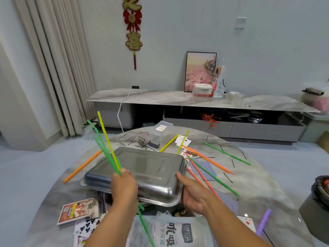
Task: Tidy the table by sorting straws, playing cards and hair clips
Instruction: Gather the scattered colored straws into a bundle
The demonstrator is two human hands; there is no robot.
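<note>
Hiding the worktop [263, 177] beneath it, an upturned steel tray [142, 166] sits tilted between both hands, and what lies under it cannot be seen. A printed bag [170, 232] is cut off at the bottom edge, and a purple straw [264, 221] to the right of the right hand is blurred. The round marble worktop stands in a pale room with a curtain [53, 68], a low cabinet [195, 107] and a red wall ornament [132, 27].

The left hand [123, 186] is clenched round a bunch of straws [106, 145], green and yellow, which fan up and away to the left. The right hand [193, 193] grips the tray's near right corner, thumb on top, fingers curled under the rim. Loose straws [211, 168] and cards [203, 169] lie right of that hand. Hair clips [142, 144] lie scattered beyond the tray. A card box [77, 212] lies left of the left forearm.
</note>
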